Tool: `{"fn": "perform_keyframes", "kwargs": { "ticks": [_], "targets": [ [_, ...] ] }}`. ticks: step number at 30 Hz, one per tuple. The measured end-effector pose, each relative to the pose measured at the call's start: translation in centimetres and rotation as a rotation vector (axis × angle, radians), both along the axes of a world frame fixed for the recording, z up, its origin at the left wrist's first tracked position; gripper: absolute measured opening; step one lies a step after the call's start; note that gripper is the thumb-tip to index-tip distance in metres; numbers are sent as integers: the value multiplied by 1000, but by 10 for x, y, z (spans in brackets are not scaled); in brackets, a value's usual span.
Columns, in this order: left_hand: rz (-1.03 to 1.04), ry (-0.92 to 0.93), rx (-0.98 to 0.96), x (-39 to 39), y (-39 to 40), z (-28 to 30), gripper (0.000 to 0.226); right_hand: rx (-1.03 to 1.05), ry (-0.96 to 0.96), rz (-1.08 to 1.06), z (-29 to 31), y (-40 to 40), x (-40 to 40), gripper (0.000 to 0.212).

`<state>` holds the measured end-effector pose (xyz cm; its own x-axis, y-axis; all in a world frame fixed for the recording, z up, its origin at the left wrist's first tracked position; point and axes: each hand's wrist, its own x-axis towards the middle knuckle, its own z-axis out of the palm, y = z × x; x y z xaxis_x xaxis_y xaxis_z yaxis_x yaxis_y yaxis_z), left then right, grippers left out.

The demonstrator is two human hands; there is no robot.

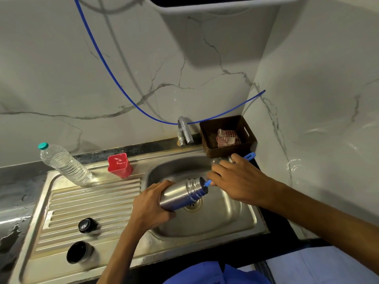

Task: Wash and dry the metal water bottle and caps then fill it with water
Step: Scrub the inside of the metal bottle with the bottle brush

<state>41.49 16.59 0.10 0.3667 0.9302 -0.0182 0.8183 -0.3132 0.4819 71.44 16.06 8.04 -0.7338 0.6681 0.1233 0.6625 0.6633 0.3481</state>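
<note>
Head view: left hand is gripping the bottle, tilted over the sink; right hand is pinching a blue brush at its mouth. 2 caps are waiting on the drainboard. Scrubbing seems underway; next, rinsing probably.

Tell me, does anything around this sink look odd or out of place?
One thing: a thin blue tube hangs loose down the marble wall, loops behind the tap and ends in mid-air near the corner, connected to nothing visible. The counter left of the sink has water puddles. Otherwise nothing looks spilled or damaged.
</note>
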Motion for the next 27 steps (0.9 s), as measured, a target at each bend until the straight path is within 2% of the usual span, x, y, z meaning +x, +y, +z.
{"fn": "perform_keyframes", "kwargs": {
  "ticks": [5, 11, 17, 20, 22, 24, 27],
  "targets": [
    [-103, -38, -46, 0, 22, 7, 71, -51, 69, -71, -5, 4, -6, 25],
    [-30, -98, 76, 10, 21, 19, 73, 48, 223, -261, 8, 10, -14, 35],
    [-111, -141, -36, 11, 13, 25, 70, 90, 187, -203, 10, 9, -9, 35],
    [-150, -68, -16, -6, 11, 41, 73, 122, 164, -123, 13, 3, -6, 25],
    [-154, 37, 103, -29, 13, 58, 76, 148, 171, -90, 18, -4, -1, 19],
    [-121, 86, 187, -49, 14, 74, 77, 160, 188, -125, 26, -5, 5, 22],
    [-81, 130, 181, -45, 20, 76, 76, 120, 235, -200, 31, -2, -8, 23]
  ]
}}
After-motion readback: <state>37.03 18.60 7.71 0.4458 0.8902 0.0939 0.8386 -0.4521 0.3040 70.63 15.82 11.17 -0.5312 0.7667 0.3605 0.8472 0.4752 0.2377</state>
